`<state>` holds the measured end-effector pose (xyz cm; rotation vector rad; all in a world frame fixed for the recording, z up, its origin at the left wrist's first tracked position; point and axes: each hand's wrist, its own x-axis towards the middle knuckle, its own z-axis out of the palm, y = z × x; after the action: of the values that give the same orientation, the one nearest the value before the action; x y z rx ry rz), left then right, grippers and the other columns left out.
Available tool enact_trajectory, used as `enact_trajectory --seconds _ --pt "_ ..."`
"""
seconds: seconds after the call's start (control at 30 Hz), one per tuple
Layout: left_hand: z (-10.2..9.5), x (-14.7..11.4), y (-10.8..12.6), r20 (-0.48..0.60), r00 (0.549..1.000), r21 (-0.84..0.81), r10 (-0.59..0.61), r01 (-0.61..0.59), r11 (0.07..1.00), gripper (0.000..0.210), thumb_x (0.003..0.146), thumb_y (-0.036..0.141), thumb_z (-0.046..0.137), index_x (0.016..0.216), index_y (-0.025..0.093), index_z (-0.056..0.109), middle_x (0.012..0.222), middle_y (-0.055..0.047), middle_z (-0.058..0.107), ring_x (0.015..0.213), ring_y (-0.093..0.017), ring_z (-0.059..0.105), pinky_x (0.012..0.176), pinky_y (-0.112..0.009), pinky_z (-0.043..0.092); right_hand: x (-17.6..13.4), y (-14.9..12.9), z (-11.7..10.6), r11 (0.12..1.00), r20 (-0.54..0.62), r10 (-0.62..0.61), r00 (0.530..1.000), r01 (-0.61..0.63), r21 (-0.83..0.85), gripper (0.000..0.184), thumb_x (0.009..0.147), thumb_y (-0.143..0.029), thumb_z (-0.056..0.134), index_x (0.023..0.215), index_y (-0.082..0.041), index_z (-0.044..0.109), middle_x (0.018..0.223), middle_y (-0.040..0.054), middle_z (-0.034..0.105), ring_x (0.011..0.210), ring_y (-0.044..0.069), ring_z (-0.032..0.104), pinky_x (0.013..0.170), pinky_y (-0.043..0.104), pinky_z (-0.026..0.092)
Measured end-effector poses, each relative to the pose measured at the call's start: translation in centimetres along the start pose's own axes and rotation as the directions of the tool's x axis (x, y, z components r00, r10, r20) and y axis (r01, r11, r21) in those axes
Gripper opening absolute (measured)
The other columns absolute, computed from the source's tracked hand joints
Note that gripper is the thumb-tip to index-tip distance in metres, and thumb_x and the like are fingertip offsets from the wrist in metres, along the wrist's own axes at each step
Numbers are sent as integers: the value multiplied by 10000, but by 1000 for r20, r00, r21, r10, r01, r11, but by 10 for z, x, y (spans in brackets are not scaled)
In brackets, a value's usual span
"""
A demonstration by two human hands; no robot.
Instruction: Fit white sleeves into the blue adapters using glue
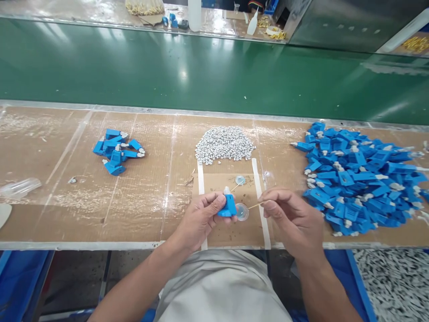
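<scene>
A blue plastic part with a pale tip (pixel 229 205) is gripped between the thumb and fingers of my left hand (pixel 204 213). My right hand (pixel 291 217) pinches a thin wooden stick (pixel 255 205), its tip pointing left toward a small clear round dish (pixel 241 212). Whether the stick touches the dish's contents I cannot tell. Just beyond the dish lies a small bluish cap (pixel 240 180) with another thin stick resting on it. Farther back is a heap of small grey-white pieces (pixel 225 144).
A large pile of blue parts (pixel 358 179) covers the right of the table, and a smaller group (pixel 117 150) lies left. White tape strips (pixel 260 201) flank the dish. Behind runs a green belt (pixel 167 71). Clear plastic cups (pixel 20 188) lie far left.
</scene>
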<state>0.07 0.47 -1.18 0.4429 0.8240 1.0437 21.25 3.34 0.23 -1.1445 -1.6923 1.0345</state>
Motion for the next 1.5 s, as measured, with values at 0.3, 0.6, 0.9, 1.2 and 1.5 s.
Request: enact_trajectory --seconds 0.3,0.6,0.9,1.2,1.5 --pt "15 -3 -3 122 990 -45 -73 79 996 372 881 477 745 833 110 716 797 -70 663 696 -134 656 609 -204 494 6 -28 20 977 -177 -189 966 203 65 111 966 -170 627 958 -261 690 830 32 681 790 229 658 722 384 529" --pt "14 -6 -7 139 988 -62 -63 73 995 349 908 453 721 857 108 735 779 -53 623 695 -125 646 609 -195 477 4 -23 20 981 -86 -191 978 192 2 154 975 -133 601 990 -267 676 862 33 681 813 218 661 695 361 537" --pt "11 -4 -8 139 989 -82 -53 65 995 345 880 451 757 871 107 738 747 -52 662 661 -127 642 619 -215 482 4 -23 23 954 -48 -294 955 289 -80 212 940 -67 607 1003 -262 660 867 37 713 799 231 676 701 397 526" --pt "3 -6 -8 128 992 -74 -19 29 997 362 869 459 769 905 98 760 757 -62 682 654 -127 652 607 -206 486 5 -21 19 973 -80 -232 969 232 -19 166 948 -84 622 998 -235 666 902 31 684 817 205 671 712 349 522" --pt "-25 -9 2 -90 988 -33 128 -131 991 285 869 398 783 930 120 784 768 -56 700 656 -115 652 607 -187 473 3 6 7 971 182 -44 982 85 -225 89 982 -220 647 997 -225 735 970 52 646 888 197 633 710 310 497"
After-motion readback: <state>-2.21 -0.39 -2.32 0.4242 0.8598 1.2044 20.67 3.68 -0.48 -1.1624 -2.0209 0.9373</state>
